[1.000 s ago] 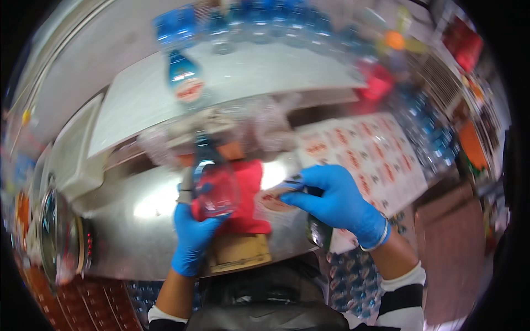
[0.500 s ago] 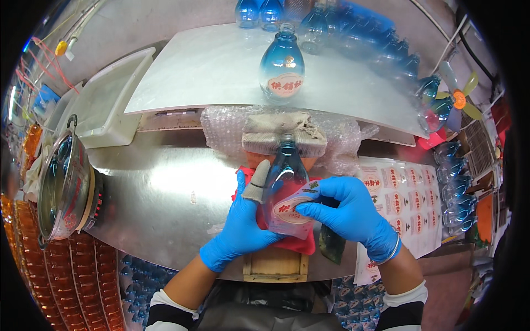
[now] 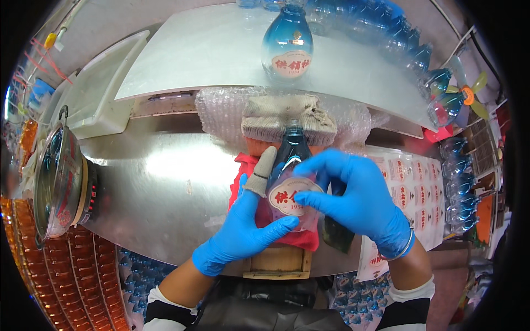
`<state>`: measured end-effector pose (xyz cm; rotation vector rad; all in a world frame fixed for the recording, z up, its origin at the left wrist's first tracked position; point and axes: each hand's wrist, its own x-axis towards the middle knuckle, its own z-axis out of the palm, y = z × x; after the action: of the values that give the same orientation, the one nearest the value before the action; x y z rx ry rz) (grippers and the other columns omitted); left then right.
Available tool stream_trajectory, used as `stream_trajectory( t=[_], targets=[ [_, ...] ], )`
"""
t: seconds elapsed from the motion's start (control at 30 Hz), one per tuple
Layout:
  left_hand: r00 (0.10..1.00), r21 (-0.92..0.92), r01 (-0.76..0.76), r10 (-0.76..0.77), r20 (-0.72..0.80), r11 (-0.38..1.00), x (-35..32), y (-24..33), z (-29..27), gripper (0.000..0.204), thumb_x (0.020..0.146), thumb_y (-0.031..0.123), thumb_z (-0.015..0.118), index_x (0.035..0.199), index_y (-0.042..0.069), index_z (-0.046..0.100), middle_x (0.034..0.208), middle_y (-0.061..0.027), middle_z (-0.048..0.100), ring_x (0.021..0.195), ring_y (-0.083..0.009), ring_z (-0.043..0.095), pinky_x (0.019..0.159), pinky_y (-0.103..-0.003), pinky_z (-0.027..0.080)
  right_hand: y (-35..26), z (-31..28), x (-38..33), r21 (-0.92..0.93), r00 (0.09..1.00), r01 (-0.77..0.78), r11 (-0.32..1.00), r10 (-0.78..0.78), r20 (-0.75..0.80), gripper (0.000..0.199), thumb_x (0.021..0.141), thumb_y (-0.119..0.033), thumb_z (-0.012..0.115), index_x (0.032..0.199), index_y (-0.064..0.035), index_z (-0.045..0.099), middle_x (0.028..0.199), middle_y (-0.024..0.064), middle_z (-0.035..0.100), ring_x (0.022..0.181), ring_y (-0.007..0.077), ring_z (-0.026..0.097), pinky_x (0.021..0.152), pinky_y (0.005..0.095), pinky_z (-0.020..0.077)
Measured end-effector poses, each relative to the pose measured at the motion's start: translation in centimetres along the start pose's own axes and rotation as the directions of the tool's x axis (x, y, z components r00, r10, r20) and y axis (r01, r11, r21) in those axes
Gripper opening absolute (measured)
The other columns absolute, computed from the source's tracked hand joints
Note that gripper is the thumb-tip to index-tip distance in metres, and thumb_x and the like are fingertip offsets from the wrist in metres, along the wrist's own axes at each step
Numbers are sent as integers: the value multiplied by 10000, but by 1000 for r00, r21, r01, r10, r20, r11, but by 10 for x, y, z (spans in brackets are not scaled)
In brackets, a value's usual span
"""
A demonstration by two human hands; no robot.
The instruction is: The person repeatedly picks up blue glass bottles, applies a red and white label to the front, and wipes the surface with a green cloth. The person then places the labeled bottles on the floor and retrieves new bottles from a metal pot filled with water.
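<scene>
From the head camera, your left hand (image 3: 240, 229), in a blue glove with a grey sleeve over the forefinger, cups the blue glass bottle (image 3: 292, 176) from its left side, thumb curled under the round label (image 3: 291, 199), while your right hand (image 3: 356, 196) wraps the bottle's right side with fingers pressed onto the label's upper edge. The bottle lies on a red cloth (image 3: 254, 171), neck pointing away from you toward the folded beige towel (image 3: 287, 118) on bubble wrap (image 3: 221, 110). Beyond the towel a second blue bottle (image 3: 287, 47) stands on the raised steel shelf (image 3: 193, 60); sheets of labels (image 3: 408, 182) lie right of the held bottle, and a metal pot (image 3: 58, 182) sits far to its left.
</scene>
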<state>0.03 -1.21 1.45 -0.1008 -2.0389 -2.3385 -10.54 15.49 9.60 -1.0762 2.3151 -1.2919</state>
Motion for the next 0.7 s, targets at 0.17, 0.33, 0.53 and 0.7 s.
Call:
stream_trajectory(
  t=[0.17, 0.33, 0.53, 0.7],
  targets=[
    [999, 83, -11, 8, 36, 996, -1, -2, -8, 913, 781, 210, 681, 1427, 6, 68, 1441, -166, 226, 1308, -256, 279, 1065, -347, 264, 13, 10, 1, 343, 878, -294, 892, 394, -273, 215, 767, -166, 717, 797, -48, 540, 675, 3, 535, 594, 47, 482, 535, 201, 408],
    [955, -368, 263, -294, -29, 892, 33, 15, -10, 536, 848, 210, 588, 1290, -5, 375, 1170, -104, 517, 1059, -173, 522, 908, -297, 427, 30, 58, -51, 530, 885, -312, 789, 444, -140, 288, 734, -131, 759, 755, -86, 475, 688, -24, 508, 611, 25, 465, 532, 175, 397],
    [921, -295, 365, -389, -27, 883, 43, 31, 0, 362, 876, 203, 552, 1178, 19, 474, 1022, -71, 577, 922, -151, 588, 808, -277, 491, 39, 89, -59, 801, 858, -159, 577, 483, -178, 274, 729, -64, 751, 751, -86, 479, 709, -17, 522, 653, 35, 495, 602, 183, 441],
    [921, -289, 358, -387, -49, 888, 44, 28, -1, 355, 878, 209, 553, 1170, 20, 485, 1025, -78, 580, 919, -154, 590, 806, -284, 494, 40, 90, -59, 808, 864, -163, 567, 478, -161, 255, 734, -47, 742, 752, -85, 491, 716, -21, 531, 654, 36, 495, 603, 182, 438]
  ],
)
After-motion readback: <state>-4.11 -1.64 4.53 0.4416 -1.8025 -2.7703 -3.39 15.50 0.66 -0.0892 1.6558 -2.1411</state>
